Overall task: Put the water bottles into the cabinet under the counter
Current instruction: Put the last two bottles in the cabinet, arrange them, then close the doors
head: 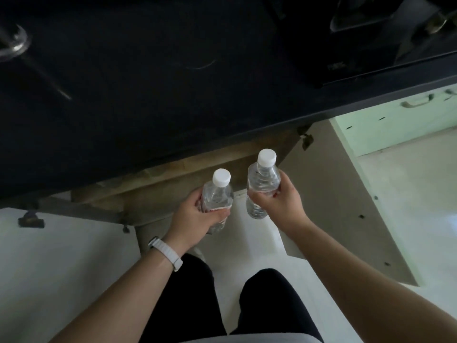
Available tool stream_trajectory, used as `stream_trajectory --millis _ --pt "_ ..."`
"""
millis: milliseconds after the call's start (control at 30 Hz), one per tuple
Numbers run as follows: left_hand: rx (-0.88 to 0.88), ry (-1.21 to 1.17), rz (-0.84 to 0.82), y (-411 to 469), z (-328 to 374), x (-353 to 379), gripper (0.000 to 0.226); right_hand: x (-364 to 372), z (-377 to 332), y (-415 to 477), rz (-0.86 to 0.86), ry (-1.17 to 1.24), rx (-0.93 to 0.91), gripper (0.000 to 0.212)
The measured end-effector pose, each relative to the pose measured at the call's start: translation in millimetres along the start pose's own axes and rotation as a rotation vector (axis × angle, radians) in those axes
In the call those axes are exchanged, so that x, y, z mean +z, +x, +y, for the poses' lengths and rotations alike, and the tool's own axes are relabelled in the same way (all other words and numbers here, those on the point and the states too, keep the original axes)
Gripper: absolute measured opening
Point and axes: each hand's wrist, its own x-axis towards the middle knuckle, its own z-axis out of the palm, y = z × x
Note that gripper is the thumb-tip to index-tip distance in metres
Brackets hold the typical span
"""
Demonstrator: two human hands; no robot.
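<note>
Each hand grips an upright bottle: left hand [191, 216] on the left bottle [217, 194], right hand [279, 201] on the right bottle [263, 181]; open cabinet [222, 157] lies ahead and below, under the counter [148, 95]; hands about equally near.

Two clear water bottles [217, 194] [263, 181], white caps, upright, side by side before open cabinet [329, 194].

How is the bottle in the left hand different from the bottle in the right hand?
The left bottle is held lower and nearer the person than the right bottle. The left hand wraps it from the left side; the right hand wraps its bottle from the right. Both are clear, upright, white-capped, and held in front of the open cabinet.
</note>
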Motion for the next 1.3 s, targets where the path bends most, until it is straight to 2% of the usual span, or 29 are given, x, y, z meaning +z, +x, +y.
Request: stream_trajectory --millis 233,467,667,933,1167,1300 --pt "0.033 -0.039 0.078 101 -100 27 0.067 40 110 80 0.065 0.123 -0.111 0.055" --pt "0.17 -0.059 0.098 152 -130 34 0.049 58 159 136 0.138 0.167 -0.258 0.052" --pt "0.286 -0.094 0.104 175 -107 28 0.044 53 152 153 0.16 0.207 -0.331 0.057" --pt "0.395 -0.077 0.099 201 -54 28 0.042 41 111 177 0.214 0.258 -0.427 0.05" --pt "0.379 -0.066 0.186 240 -27 44 0.047 31 84 228 0.197 0.269 -0.413 0.059" --pt "0.371 -0.045 0.221 261 -22 52 0.048 31 80 255 0.182 0.286 -0.393 0.055"
